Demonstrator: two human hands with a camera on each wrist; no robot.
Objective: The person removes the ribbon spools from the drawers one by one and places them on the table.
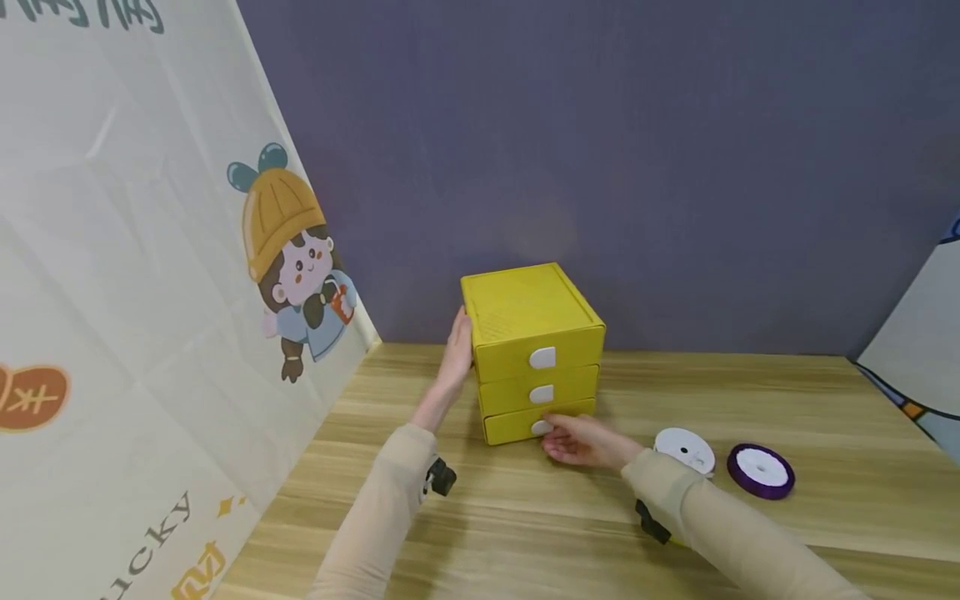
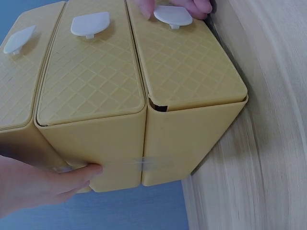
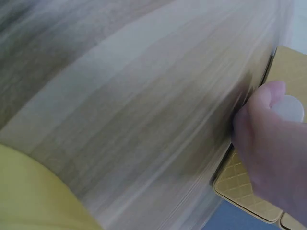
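A yellow three-drawer box (image 1: 536, 304) stands on the wooden table, each drawer front carrying a white tab handle. Against its left side rests my left hand (image 1: 455, 354), fingers extended; the left wrist view shows those fingers (image 2: 88, 173) lying along the side wall near the middle drawer. My right hand (image 1: 581, 439) is at the bottom drawer (image 1: 506, 427), its thumb and fingers pinching the white handle (image 2: 173, 16). That drawer's front looks nearly flush, with a small dark gap at one corner. From the right wrist, the hand (image 3: 273, 143) covers part of the handle (image 3: 290, 109).
Right of the box lie a white ribbon spool (image 1: 684, 450), partly behind the right forearm, and a purple ribbon spool (image 1: 761, 469). A yellow rounded object (image 3: 38, 191) appears close to the right wrist camera. A dark blue wall (image 1: 600, 167) rises behind the table (image 1: 510, 517).
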